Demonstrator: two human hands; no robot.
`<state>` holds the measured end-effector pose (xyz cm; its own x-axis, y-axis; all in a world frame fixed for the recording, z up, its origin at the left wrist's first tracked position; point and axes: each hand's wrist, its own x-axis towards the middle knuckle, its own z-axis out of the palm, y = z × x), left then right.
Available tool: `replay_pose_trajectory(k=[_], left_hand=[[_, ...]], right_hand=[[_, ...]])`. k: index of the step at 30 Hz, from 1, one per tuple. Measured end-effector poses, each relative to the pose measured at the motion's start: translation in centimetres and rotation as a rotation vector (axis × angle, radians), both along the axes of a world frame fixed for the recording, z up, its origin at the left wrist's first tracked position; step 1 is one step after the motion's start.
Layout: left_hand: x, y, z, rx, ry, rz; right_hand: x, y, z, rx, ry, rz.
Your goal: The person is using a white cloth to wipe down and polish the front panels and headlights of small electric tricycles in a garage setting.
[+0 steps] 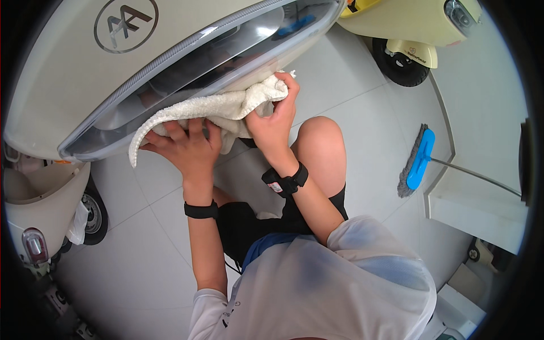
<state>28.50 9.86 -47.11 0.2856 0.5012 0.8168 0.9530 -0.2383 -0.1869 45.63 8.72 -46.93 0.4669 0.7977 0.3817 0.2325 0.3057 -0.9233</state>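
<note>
A cream terry towel (212,106) is bunched along the lower edge of a long, clear-covered light panel (226,65) on the front of a cream vehicle (62,73). My left hand (190,150) holds the towel from below with fingers spread, their tips hidden under its fold. One end of the cloth hangs down past that hand's outer side. My right hand (277,124) grips the other end, thumb and fingers curled round a bunched part. Both wrists carry black bands.
A pale yellow scooter (396,22) with a black wheel stands at the far right. On the right, a blue mop head (420,158) with grey fringe leans near a white ledge (470,209). Another cream scooter (48,209) is at the left. My bent knee (321,139) is close to my right arm.
</note>
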Motion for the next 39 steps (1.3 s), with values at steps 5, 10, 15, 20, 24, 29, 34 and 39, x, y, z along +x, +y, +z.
replay_pose_trajectory(k=[5,10,15,20,24,29,34,39], left_hand=[[0.03,-0.07,0.32,0.007,-0.001,-0.014],[-0.01,-0.12,0.09,0.002,-0.002,-0.012],[-0.03,-0.02,-0.09,0.014,-0.001,-0.029],[0.08,-0.05,0.04,0.011,0.000,-0.036],[0.10,-0.15,0.05,-0.005,-0.005,-0.030],[0.11,-0.06,0.02,0.004,0.002,-0.032],[0.11,-0.06,-0.04,0.004,-0.011,-0.021],[-0.06,-0.08,0.00,0.012,-0.013,-0.029]], right_hand=[[-0.35,0.49,0.46,0.094,-0.003,-0.090],[-0.20,0.16,-0.01,0.034,0.054,-0.012],[-0.38,0.25,0.01,0.043,0.035,-0.054],[-0.45,0.38,-0.15,0.076,0.037,-0.080],[-0.58,0.42,-0.18,0.124,0.028,-0.105],[-0.57,0.42,0.21,0.110,0.026,-0.134],[-0.59,0.22,-0.08,0.101,0.004,-0.106],[-0.34,0.44,0.43,0.105,0.094,-0.087]])
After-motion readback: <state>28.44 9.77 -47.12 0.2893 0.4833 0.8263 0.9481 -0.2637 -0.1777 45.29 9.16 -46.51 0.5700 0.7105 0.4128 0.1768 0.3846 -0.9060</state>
